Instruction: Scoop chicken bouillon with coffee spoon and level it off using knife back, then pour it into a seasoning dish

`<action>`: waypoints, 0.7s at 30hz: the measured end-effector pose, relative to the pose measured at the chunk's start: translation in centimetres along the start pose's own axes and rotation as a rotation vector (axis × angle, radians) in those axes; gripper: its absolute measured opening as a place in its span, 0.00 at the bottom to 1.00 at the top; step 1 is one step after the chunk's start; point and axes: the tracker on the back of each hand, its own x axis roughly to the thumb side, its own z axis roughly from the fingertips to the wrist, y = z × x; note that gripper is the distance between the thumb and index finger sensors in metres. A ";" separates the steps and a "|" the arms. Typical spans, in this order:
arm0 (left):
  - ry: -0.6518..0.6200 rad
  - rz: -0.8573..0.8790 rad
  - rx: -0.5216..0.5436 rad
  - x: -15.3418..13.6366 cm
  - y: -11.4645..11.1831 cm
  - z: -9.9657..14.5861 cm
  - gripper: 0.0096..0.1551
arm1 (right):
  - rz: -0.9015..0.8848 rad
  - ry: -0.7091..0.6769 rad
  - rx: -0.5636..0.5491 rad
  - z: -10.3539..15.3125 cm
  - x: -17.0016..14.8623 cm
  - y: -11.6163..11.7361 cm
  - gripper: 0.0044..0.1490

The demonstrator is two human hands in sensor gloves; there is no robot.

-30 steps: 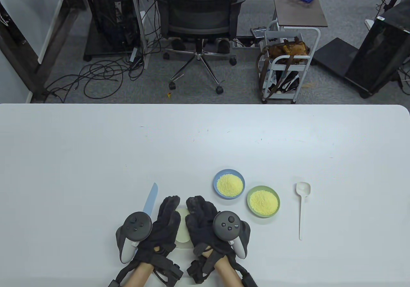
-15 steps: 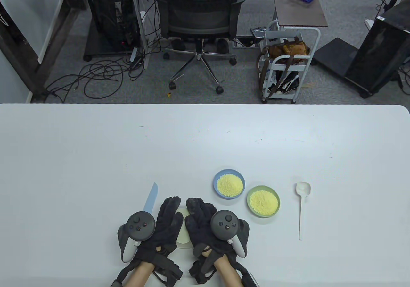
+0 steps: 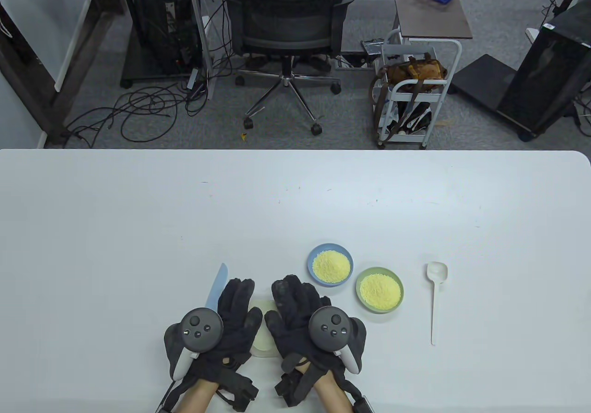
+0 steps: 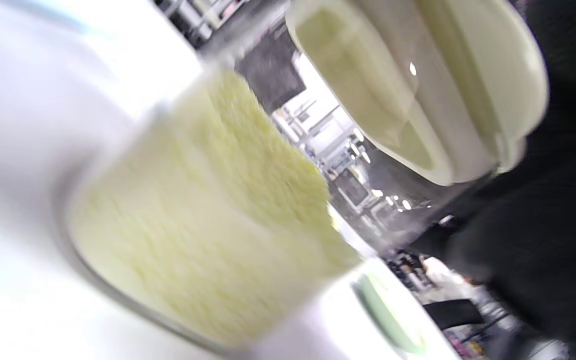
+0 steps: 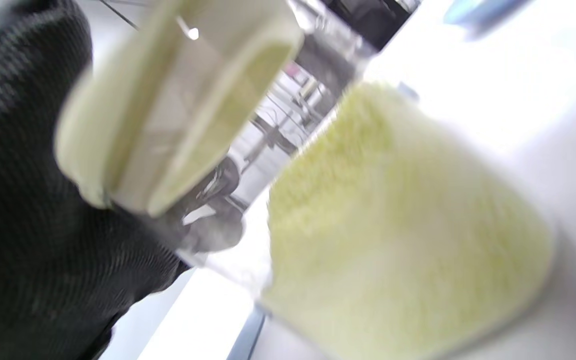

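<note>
A clear jar of yellow bouillon (image 4: 193, 225) with a pale lid (image 3: 262, 327) stands near the table's front edge. My left hand (image 3: 240, 293) and right hand (image 3: 295, 293) flank it, fingers stretched forward and holding nothing. In the right wrist view a black glove (image 5: 28, 200) sits against the lid (image 5: 168, 100) above the granules (image 5: 393, 225). The knife with a light blue blade (image 3: 217, 288) lies just left of my left hand, its handle hidden under it. A white spoon (image 3: 434, 302) lies apart on the right.
A blue dish (image 3: 310, 258) and a green dish (image 3: 398, 293), both heaped with yellow granules, sit right of my right hand. The white table (image 3: 138, 224) stretches away behind them. A chair and a trolley stand on the floor beyond the far edge.
Both hands have slid slightly apart and back toward me. More of the jar's lid shows between them. Dishes, spoon and knife have stayed put.
</note>
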 end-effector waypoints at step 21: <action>0.034 -0.242 0.083 0.5 1.6 1.6 0.51 | 0.277 0.003 -0.004 0.8 0.8 -0.9 0.42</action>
